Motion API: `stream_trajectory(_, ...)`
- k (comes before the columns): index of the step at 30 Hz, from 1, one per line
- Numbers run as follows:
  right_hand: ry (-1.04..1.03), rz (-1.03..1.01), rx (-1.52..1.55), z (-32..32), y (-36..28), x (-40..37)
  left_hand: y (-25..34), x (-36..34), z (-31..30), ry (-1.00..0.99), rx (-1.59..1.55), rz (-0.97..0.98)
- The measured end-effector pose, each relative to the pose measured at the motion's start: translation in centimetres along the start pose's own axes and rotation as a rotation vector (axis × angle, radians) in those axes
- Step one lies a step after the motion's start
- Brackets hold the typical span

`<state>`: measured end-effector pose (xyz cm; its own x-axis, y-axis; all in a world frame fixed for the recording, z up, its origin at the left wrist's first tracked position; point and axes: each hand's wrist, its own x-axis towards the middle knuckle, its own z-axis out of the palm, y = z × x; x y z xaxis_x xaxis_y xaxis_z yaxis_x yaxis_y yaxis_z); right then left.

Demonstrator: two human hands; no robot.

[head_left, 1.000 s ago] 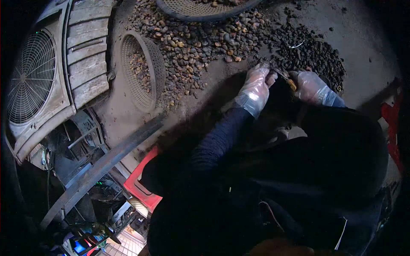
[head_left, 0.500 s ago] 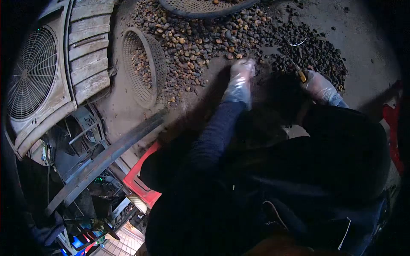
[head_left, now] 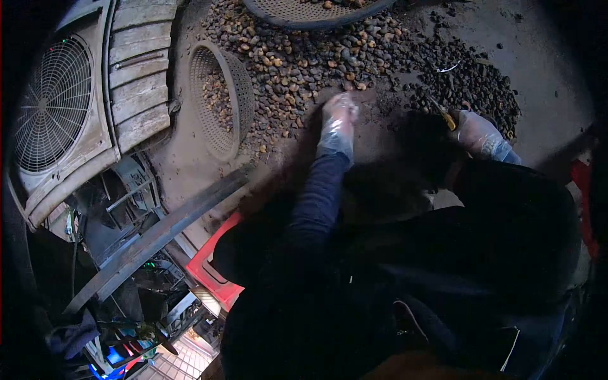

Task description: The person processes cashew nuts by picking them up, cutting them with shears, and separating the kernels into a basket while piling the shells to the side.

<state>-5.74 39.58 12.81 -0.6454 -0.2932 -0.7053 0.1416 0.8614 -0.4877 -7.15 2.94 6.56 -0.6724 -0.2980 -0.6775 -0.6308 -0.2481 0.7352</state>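
Note:
My left hand [head_left: 340, 115], in a clear plastic glove, hovers over or rests on the floor at the near edge of a heap of brown, nut-like pieces [head_left: 297, 73]. Its fingers look curled, and whatever they may hold is hidden. To the right, my gloved right hand [head_left: 478, 133] is closed around a small knife-like tool with a yellow handle [head_left: 450, 121]. The tool's thin, dark tip points up and left, over a pile of darker pieces [head_left: 472, 82].
A round mesh basket [head_left: 244, 95] lies tipped on its side at left with some pieces inside. Another basket [head_left: 297, 24] stands at the top. A metal bar [head_left: 164, 231], a red plastic stool [head_left: 218, 288] and a fan unit [head_left: 57, 107] are on the left.
My left hand has drawn back from the heap, leftward and closer to my body. My right hand keeps the yellow-handled tool in nearly the same place. The view has shifted slightly.

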Motion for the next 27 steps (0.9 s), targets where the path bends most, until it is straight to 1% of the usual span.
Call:
stream_trajectory(1,0.005,-0.002,-0.032,0.1,-0.2,0.1,-1.5,2.7,-1.5,0.207,0.039,0.059)
stream_trajectory(2,0.005,-0.006,-0.03,0.4,0.0,0.4,-1.4,4.2,-1.7,0.21,0.041,0.062)
stream_trajectory(4,0.009,-0.011,-0.058,0.9,0.6,1.1,-1.1,5.9,-1.7,0.133,0.252,0.13)
stream_trajectory(5,0.01,-0.012,-0.059,0.8,0.3,1.1,-0.3,5.1,-0.1,0.155,0.377,0.19)
stream_trajectory(6,-0.018,0.006,-0.094,0.6,-0.2,1.0,-2.1,7.3,0.3,0.276,0.697,0.399)
stream_trajectory(8,-0.039,0.029,-0.133,-0.3,-1.5,0.6,-2.6,8.6,1.2,0.085,0.651,0.297)
stream_trajectory(9,-0.058,0.03,-0.148,-0.8,-2.3,0.3,-2.6,8.6,1.6,0.078,0.649,0.298)
stream_trajectory(11,-0.075,0.039,-0.16,-1.0,-2.4,-0.1,-1.1,6.4,3.4,0.014,0.84,0.252)
stream_trajectory(12,-0.018,-0.054,-0.129,-0.7,-2.1,0.0,-1.0,5.1,3.7,0.008,0.84,0.253)
stream_trajectory(13,0.037,-0.147,-0.097,-0.3,-1.7,0.0,-1.1,3.3,3.9,-0.174,0.499,0.214)
stream_trajectory(14,0.038,-0.142,-0.094,0.2,-1.1,0.7,-1.0,1.4,4.0,-0.346,0.154,0.168)
stream_trajectory(15,0.039,-0.177,-0.136,0.9,-0.4,1.7,-0.1,-1.1,4.5,-0.349,0.157,0.162)
stream_trajectory(17,0.035,-0.211,-0.179,1.4,-0.3,2.1,1.9,-5.3,5.4,-0.507,-0.183,-0.083)
stream_trajectory(18,0.026,-0.249,-0.189,1.1,-0.8,2.1,1.8,-5.6,5.3,-0.507,-0.185,-0.083)
stream_trajectory(20,0.015,-0.288,-0.205,1.0,-1.0,2.1,2.1,-6.4,5.2,-0.694,-0.257,-0.185)
stream_trajectory(21,-0.006,-0.275,-0.224,1.2,-0.9,2.4,2.2,-6.8,5.2,-0.677,-0.153,-0.17)
stream_trajectory(23,-0.03,-0.261,-0.24,1.7,-0.6,2.8,2.5,-7.4,5.2,-0.697,-0.154,-0.179)
stream_trajectory(25,0.009,-0.362,-0.227,1.9,-0.7,2.7,2.2,-7.4,4.7,-0.709,-0.155,-0.191)
stream_trajectory(26,0.007,-0.363,-0.226,1.5,-1.1,2.4,1.9,-6.9,4.4,-0.74,-0.137,-0.213)
stream_trajectory(27,-0.08,-0.309,-0.187,0.9,-1.5,2.1,1.6,-6.6,4.2,-0.771,-0.118,-0.234)
